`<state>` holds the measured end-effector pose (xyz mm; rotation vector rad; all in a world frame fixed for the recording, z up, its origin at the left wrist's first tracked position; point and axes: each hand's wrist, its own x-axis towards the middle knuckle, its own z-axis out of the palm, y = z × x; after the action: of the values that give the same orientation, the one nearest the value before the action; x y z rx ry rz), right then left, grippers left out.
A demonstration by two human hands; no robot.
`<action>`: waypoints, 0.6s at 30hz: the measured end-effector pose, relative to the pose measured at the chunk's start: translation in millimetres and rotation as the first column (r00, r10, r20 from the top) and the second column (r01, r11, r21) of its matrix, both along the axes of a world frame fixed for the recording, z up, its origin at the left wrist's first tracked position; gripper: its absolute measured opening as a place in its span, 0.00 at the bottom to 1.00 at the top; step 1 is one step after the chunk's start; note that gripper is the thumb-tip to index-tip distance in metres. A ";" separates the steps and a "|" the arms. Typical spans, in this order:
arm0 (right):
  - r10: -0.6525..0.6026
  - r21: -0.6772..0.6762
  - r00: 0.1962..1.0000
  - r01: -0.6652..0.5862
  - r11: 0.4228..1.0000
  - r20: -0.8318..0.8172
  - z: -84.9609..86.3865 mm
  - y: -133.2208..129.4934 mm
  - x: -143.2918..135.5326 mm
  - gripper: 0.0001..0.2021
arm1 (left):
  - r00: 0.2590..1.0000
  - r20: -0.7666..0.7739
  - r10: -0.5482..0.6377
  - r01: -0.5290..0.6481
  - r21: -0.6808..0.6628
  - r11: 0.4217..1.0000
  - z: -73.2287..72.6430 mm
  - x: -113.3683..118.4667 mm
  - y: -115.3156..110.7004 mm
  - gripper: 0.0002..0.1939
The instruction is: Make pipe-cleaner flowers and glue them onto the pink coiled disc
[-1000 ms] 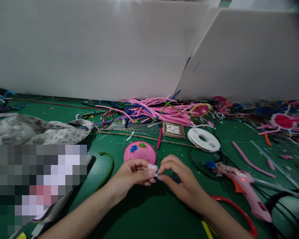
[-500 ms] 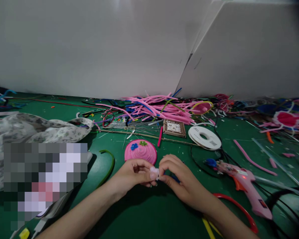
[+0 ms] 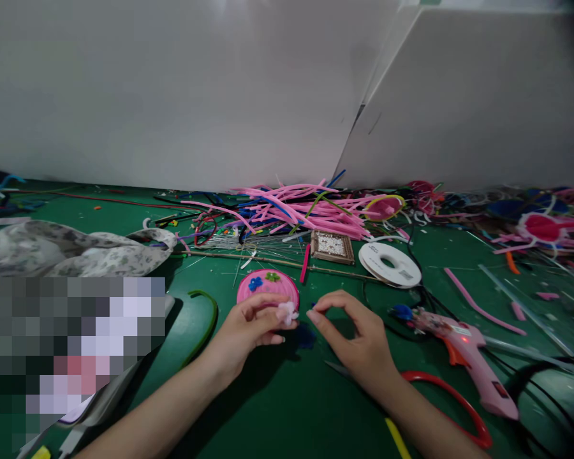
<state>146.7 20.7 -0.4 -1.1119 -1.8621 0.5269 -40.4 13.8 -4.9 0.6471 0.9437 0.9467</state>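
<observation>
Head view: over the green bench [image 3: 268, 414], the left hand [image 3: 236, 331] pinches a pale pink-white fuzzy flower [image 3: 288, 313] between thumb and fingers, on the side facing the right hand [image 3: 361, 331]. The right hand's thumb and forefinger curl towards each other just to the right of the flower — near it, with a small gap between. A dark blue speck shows at those fingertips; whether they grip it I cannot tell. The flower is too small and bunched to show a clear long axis.

The pink coiled disc [image 3: 289, 290] lies directly beyond the left hand, its near edge partly hidden by the fingers, so that hand is the nearer one. A blue flower [image 3: 255, 284] and a green flower [image 3: 272, 276] sit on its far part.

The pink glue gun [image 3: 485, 373] lies to the right, nearer the right hand, its long axis slanting from the nozzle at far left down to the handle at near right. Red-handled scissors [image 3: 476, 408] lie partly under the right forearm — a grey blade tip shows on its left side.
</observation>
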 end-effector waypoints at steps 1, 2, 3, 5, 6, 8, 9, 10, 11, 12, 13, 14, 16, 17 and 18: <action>0.009 0.006 1.000 -0.010 1.000 0.014 0.3 -0.9 -0.5 0.02 | 1.000 -0.001 0.002 -0.002 0.001 1.000 -0.4 0.0 0.0 0.15; 0.016 0.011 1.000 -0.016 1.000 0.026 0.5 -1.8 -1.1 0.03 | 1.000 -0.003 0.005 -0.005 0.002 1.000 -0.8 0.1 0.0 0.15; 0.019 0.012 0.999 -0.020 1.000 0.036 0.4 -2.6 -1.6 0.04 | 1.000 -0.003 0.009 -0.009 0.002 1.000 -1.2 0.3 -0.1 0.14; 0.023 0.012 0.999 -0.023 1.000 0.047 -0.3 -3.8 -2.5 0.04 | 1.000 -0.001 0.014 -0.014 0.001 1.000 -1.5 1.1 -0.3 0.14; 0.023 0.008 0.998 -0.024 1.000 0.052 -0.9 -4.2 -2.8 0.04 | 1.000 -0.001 0.013 -0.013 0.000 1.000 -1.6 1.6 -0.6 0.14; 0.018 -0.003 0.998 -0.018 1.000 0.060 -2.5 -4.7 -3.3 0.05 | 1.000 0.001 0.004 -0.004 0.002 1.000 -2.0 2.7 -1.5 0.14; 0.015 -0.006 0.998 -0.015 1.000 0.062 -3.2 -4.9 -3.6 0.05 | 1.000 0.002 -0.002 0.002 0.006 1.000 -2.3 3.2 -2.1 0.14; 0.012 -0.007 0.998 -0.011 1.000 0.063 -3.9 -5.1 -3.8 0.06 | 1.000 0.002 -0.009 0.009 0.011 1.000 -2.8 3.5 -2.7 0.14; 0.008 -0.004 0.998 -0.008 1.000 0.063 -4.4 -5.2 -4.1 0.06 | 1.000 0.001 -0.020 0.020 0.014 1.000 -3.2 3.8 -3.4 0.13; 0.004 0.001 0.998 -0.004 1.000 0.062 -4.6 -5.4 -4.3 0.07 | 0.999 0.002 -0.033 0.033 0.017 0.999 -3.7 3.9 -4.0 0.13; 0.000 0.005 0.998 0.000 1.000 0.060 -4.6 -5.5 -4.3 0.06 | 0.999 0.002 -0.048 0.048 0.017 0.999 -3.9 4.0 -4.4 0.12; -0.005 0.006 0.998 0.004 1.000 0.057 -4.2 -5.6 -4.3 0.06 | 0.998 0.005 -0.060 0.060 0.014 0.998 -4.0 3.9 -4.6 0.12; -0.017 -0.002 0.999 0.017 1.000 0.049 -2.9 -5.6 -3.8 0.05 | 0.997 0.014 -0.079 0.079 0.010 0.997 -3.6 3.5 -4.4 0.11; -0.024 -0.008 0.999 0.024 1.000 0.041 -2.2 -5.5 -3.4 0.05 | 0.997 0.019 -0.081 0.080 0.012 0.997 -3.1 3.3 -4.1 0.11; -0.032 -0.014 0.999 0.032 0.999 0.032 -1.6 -5.3 -3.1 0.05 | 0.997 0.020 -0.080 0.080 0.013 0.997 -2.7 3.1 -3.6 0.11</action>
<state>143.6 15.4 -2.0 -1.1639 -1.8670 0.5079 -37.3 10.2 -7.6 0.6796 0.8881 0.8870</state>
